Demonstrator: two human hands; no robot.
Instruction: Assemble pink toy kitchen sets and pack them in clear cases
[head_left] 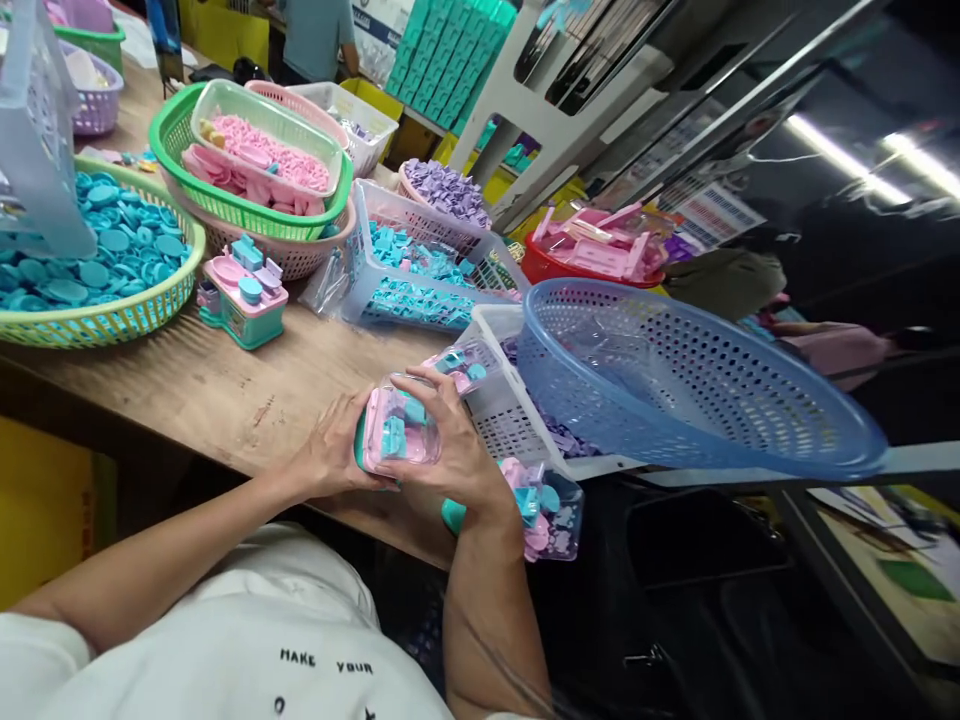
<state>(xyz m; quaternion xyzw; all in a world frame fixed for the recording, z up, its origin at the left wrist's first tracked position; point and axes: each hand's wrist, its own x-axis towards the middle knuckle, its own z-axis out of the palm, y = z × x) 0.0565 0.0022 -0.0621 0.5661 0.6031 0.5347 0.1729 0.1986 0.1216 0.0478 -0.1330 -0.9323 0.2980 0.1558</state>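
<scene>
Near the table's front edge, a small pink and teal toy kitchen set under a clear plastic cover (403, 430) is held between both hands. My left hand (334, 445) grips its left side, fingers closed along the teal part. My right hand (457, 445) wraps over the cover from the right, with thumb below and fingers across the top. Just behind it lies another clear-covered toy set (461, 365). A third covered set (544, 505) sits beside my right wrist at the table's edge. An uncovered toy kitchen (244, 295) stands upright farther left.
Left stands a yellow-green basket (127, 325) of teal discs. Behind are a green basket (247, 215) with pink parts and a clear bin (420, 300) of teal pieces. A large blue basket (697, 400) juts out at right over a white crate (517, 420). A person (315, 45) is at the back.
</scene>
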